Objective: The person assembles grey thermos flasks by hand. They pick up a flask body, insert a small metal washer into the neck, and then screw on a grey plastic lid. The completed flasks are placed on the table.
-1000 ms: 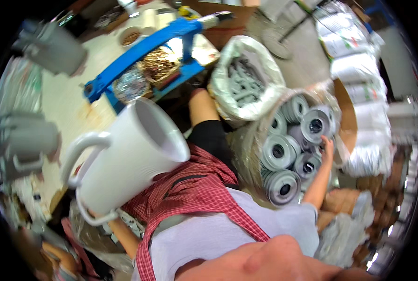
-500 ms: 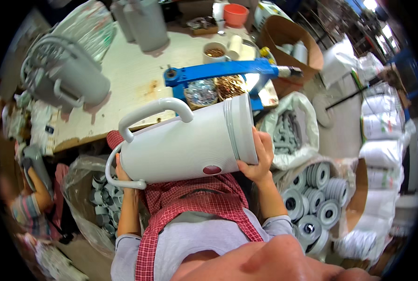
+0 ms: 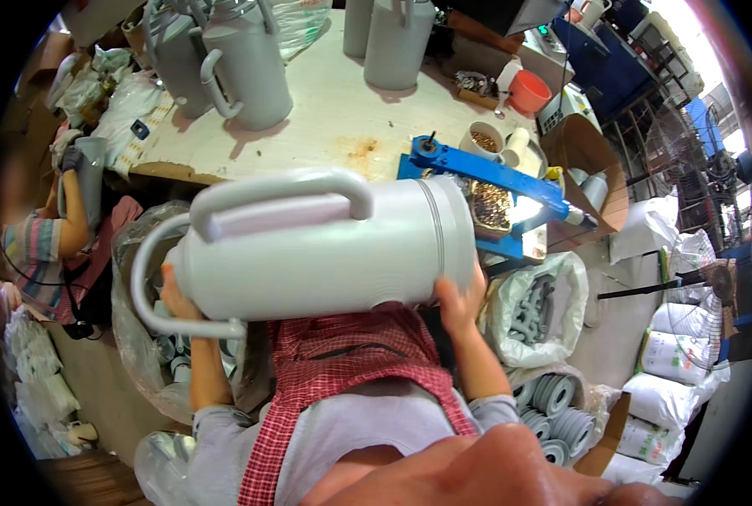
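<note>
Head view, grey jug (image 3: 325, 253) lying sideways, left hand (image 3: 176, 291) and right hand (image 3: 458, 299) clasping its ends

Jug (image 3: 317, 249) before table (image 3: 342, 126), press (image 3: 485, 181) right.

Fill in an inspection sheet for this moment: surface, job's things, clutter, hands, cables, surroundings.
Surface: pale worktable, stained near the front edge.
Job's things: large grey jug body with two handles, held on its side above the lap; more grey jugs stand upright on the table.
Clutter: blue hand press, bowls of small metal parts, orange cup.
Hands: left hand at the jug's handle end, right hand under its wide end, both gripping.
Cables: nothing seen.
Surroundings: bag of grey plastic parts, grey rings in a box, white sacks, another person working at the left.
</note>
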### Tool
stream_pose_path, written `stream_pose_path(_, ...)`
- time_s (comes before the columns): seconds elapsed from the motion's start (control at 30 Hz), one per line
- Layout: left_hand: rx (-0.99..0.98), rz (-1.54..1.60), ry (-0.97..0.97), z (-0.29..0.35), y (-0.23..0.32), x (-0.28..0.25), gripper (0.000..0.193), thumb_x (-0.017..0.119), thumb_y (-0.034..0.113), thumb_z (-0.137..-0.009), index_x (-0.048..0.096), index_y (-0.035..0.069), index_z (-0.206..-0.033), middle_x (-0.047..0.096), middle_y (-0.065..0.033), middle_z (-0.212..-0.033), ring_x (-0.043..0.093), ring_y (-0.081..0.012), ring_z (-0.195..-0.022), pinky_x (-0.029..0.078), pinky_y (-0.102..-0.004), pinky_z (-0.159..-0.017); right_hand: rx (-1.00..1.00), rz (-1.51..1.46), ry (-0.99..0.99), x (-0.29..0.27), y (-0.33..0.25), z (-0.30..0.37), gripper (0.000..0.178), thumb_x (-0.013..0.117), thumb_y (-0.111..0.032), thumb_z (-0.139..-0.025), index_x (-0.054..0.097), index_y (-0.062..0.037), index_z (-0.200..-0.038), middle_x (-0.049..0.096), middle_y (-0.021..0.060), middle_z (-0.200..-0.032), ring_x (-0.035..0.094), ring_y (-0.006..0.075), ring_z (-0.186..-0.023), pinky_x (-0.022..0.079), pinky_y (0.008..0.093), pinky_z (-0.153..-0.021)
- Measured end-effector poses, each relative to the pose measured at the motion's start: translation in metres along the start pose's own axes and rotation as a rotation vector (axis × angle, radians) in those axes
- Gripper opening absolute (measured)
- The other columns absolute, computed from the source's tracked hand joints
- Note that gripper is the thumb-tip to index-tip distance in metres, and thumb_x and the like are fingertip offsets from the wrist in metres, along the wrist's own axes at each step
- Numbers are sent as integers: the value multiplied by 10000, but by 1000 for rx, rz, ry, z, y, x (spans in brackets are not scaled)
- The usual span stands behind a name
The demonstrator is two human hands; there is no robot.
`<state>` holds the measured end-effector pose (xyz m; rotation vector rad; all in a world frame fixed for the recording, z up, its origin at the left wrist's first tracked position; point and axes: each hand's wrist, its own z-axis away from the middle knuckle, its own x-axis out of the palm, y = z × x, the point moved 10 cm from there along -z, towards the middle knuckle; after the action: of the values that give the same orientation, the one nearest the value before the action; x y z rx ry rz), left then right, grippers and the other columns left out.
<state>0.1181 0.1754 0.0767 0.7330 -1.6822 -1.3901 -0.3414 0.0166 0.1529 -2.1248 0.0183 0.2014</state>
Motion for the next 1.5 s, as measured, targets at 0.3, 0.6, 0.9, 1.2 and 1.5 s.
stream_pose_path(0.3, 0, 30, 185, -19, 37, -58, 407, 405, 369, -1018, 609, 17, -1021, 639, -57, -929, 627, -163, -804, 527, -314, -711, -411, 93, -118, 102, -38, -49, 643, 575, -522, -876, 571, 49, -1171, 553, 172, -1053, 551, 270, -920, 443, 349, -826)
stream_pose_path(0.6, -106, 146, 214, -62, -19, -80, 423, 468, 374, -991, 649, 1, -1075, 670, -89, -1003, 643, -160, -885, 514, -287, -759, -522, 1, -307, 148, -61, -86, 662, 709, -454, -785, 589, 92, -1140, 546, 171, -917, 530, 308, -803, 451, 374, -729)
stream_pose_path(0.9, 313, -71, 214, -55, 42, -97, 453, 512, 386, -975, 653, -44, -1010, 676, -91, -903, 629, -158, -759, 516, -312, -736, 632, -351, -388, 214, 90, -96, 570, 581, -447, -907, 609, 69, -1147, 613, 184, -1107, 595, 254, -941, 478, 372, -819)
stream_pose_path(1.2, 799, -450, -45, -201, 211, -14, 338, 553, 276, -976, 698, -28, -959, 656, -58, -751, 553, -94, -698, 449, -289, -626, -195, 382, -372, 245, 80, -240, 685, 628, -464, -876, 499, 45, -1316, 567, 249, -1219, 558, 343, -1132, 422, 404, -983)
stream_pose_path(1.5, 1029, -1475, -465, -349, 181, 184, 205, 527, 261, -968, 609, 83, -1027, 605, -117, -729, 552, -219, -640, 436, -396, -813, -157, 458, 72, 105, 173, -524, 785, 727, -430, -793, 454, 63, -1339, 528, 251, -1299, 538, 336, -1184, 394, 375, -1019)
